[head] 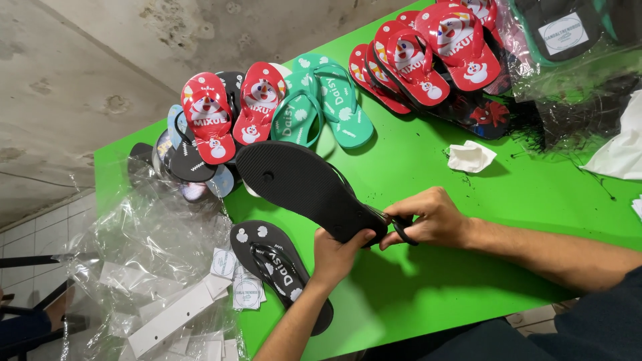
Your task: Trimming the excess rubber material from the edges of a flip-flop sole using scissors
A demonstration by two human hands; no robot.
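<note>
Red flip-flops (208, 117), teal pair (324, 100), crumpled tissue (470, 156), plastic bags (154, 247).

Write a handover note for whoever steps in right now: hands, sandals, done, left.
Left hand: grips the heel end of the black sandal, held sole-up above the green table.
Right hand: pinches that sandal's black strap at the heel side.
Its mate, black with white flowers, lies strap-up by the left forearm.
Done: red and teal pairs stacked at the far edge.
Left: strap apparently not seated yet; clear bags and card tags wait at left.
</note>
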